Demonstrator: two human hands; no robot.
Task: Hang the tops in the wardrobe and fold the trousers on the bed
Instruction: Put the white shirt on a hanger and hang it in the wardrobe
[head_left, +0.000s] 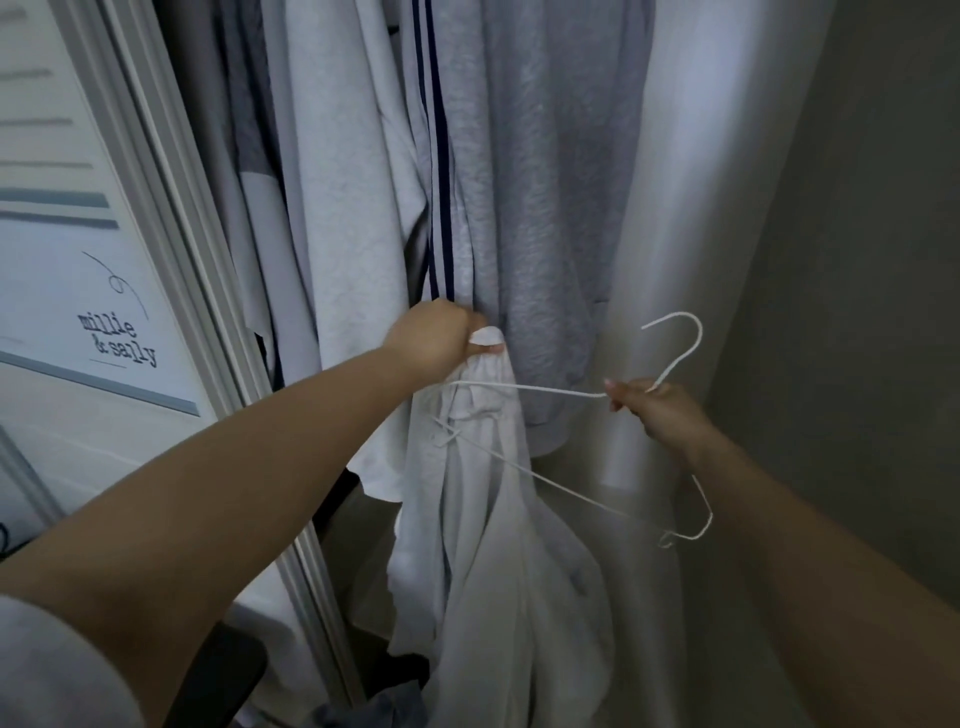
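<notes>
Gripping a bunched fold of a white top (498, 519), the left hand (441, 338) is closed in a fist around the fabric at the garment's upper edge; the rest of the top hangs straight down below it. The right hand (654, 410) pinches a white wire hanger (680, 358) at the base of its hook, fingers curled tight, hook pointing up. One arm of the hanger reaches left into the top just below the left hand. Behind both hands hang a grey sweatshirt (545, 208) and a garment with navy stripes (439, 156) inside the wardrobe, beside its pale door frame (171, 208).
</notes>
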